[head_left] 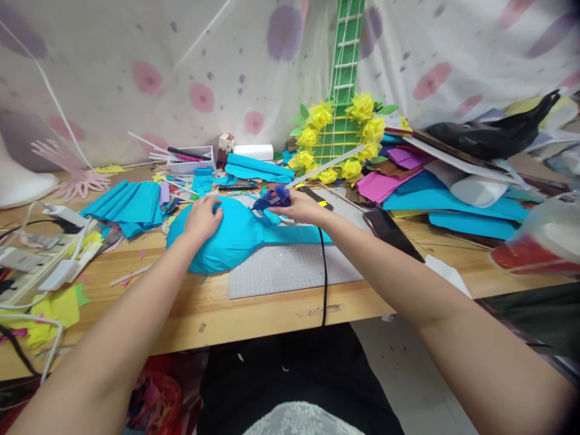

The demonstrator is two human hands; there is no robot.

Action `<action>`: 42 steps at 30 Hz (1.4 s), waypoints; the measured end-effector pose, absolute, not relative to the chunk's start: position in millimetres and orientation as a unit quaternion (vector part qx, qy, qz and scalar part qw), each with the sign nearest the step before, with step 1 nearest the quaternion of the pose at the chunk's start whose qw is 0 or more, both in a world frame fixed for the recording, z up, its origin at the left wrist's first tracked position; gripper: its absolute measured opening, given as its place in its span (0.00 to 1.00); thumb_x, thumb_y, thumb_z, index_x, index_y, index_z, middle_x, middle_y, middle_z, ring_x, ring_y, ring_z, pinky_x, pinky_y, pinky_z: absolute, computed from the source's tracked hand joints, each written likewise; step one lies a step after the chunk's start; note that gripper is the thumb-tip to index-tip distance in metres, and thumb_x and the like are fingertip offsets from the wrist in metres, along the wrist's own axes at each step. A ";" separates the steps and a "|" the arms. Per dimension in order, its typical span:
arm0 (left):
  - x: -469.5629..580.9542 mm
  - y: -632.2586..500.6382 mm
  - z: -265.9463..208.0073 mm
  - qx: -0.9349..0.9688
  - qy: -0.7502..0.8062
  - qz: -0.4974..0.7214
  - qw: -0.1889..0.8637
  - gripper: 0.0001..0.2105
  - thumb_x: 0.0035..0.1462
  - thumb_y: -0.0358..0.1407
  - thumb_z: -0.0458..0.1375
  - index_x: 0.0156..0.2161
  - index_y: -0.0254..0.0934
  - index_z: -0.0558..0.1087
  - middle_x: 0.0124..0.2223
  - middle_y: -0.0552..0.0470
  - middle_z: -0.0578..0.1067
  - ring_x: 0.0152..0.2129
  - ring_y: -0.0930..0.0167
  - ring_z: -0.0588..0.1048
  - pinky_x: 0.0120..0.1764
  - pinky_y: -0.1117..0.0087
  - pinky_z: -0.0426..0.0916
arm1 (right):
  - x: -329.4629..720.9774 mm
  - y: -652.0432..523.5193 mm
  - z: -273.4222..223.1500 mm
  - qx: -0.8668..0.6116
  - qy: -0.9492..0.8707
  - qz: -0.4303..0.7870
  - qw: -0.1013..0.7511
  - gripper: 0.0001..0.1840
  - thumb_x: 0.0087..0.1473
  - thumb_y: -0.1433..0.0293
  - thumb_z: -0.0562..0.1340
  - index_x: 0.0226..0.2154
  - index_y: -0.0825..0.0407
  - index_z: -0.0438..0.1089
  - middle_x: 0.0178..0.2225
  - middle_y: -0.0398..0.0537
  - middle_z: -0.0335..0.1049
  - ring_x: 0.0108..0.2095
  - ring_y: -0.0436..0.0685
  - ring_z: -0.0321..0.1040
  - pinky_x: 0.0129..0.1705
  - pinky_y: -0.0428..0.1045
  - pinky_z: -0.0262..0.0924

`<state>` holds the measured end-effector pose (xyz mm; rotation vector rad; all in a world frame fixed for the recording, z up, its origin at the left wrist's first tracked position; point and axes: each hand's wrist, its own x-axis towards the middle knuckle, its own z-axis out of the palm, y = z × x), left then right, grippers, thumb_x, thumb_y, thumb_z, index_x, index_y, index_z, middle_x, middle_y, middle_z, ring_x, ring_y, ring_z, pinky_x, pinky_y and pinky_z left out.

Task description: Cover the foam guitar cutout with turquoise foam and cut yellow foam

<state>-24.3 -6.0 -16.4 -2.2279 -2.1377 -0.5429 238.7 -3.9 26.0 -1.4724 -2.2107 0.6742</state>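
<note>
A rounded form covered in bright blue crepe paper (233,235), with a long flat neck running right, lies on the table and partly over a grey cutting mat (281,272). My left hand (203,219) rests on top of its round body, thumb apart from the fingers and fingertips partly hidden. In my right hand (302,207) is a dark blue hot glue gun (277,198), a long whitish glue stick (326,166) jutting from its back. Its nozzle points left, close to loose blue paper at the form's far edge. A black cord (324,278) hangs over the table edge.
A green instrument-shaped piece with yellow paper flowers (321,113) leans at the back. Stacked coloured paper (417,187), a phone (392,232) and a plastic tub (539,241) are right. Pleated blue paper (129,205) and a power strip (45,266) lie left.
</note>
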 end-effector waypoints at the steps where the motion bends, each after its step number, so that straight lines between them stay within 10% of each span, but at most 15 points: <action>1: -23.9 -6.3 -16.0 -0.710 -0.683 -0.174 0.001 0.17 0.56 0.35 0.48 0.49 0.37 0.70 0.52 0.43 0.70 0.52 0.61 0.66 0.55 0.62 0.60 | 237.4 -4.0 25.6 -0.516 -0.805 0.224 0.187 0.19 0.50 0.59 0.64 0.42 0.52 0.73 0.40 0.50 0.75 0.41 0.56 0.70 0.40 0.46 0.61; 15: -24.5 -5.2 -17.1 -0.706 -0.686 -0.175 0.005 0.16 0.56 0.35 0.48 0.47 0.38 0.70 0.51 0.44 0.70 0.52 0.61 0.66 0.54 0.62 0.61 | 222.8 -9.2 38.1 -0.517 -0.839 0.142 0.096 0.20 0.51 0.55 0.62 0.41 0.51 0.73 0.42 0.53 0.74 0.43 0.62 0.70 0.40 0.49 0.59; 29: -27.4 -3.9 -20.1 -0.717 -0.674 -0.178 0.017 0.16 0.56 0.36 0.48 0.48 0.37 0.70 0.51 0.43 0.71 0.52 0.61 0.66 0.55 0.63 0.60 | 339.1 10.9 11.5 -0.602 -0.580 0.327 0.441 0.18 0.46 0.55 0.64 0.28 0.54 0.68 0.21 0.43 0.64 0.17 0.45 0.55 0.18 0.44 0.52; 42: -25.1 -7.0 -16.5 -0.706 -0.691 -0.154 0.029 0.16 0.57 0.36 0.47 0.48 0.39 0.71 0.50 0.46 0.71 0.52 0.64 0.67 0.55 0.66 0.60 | 371.1 23.9 -36.3 -0.747 -0.552 0.214 0.304 0.27 0.45 0.50 0.63 0.37 0.57 0.71 0.27 0.53 0.72 0.29 0.59 0.69 0.32 0.51 0.63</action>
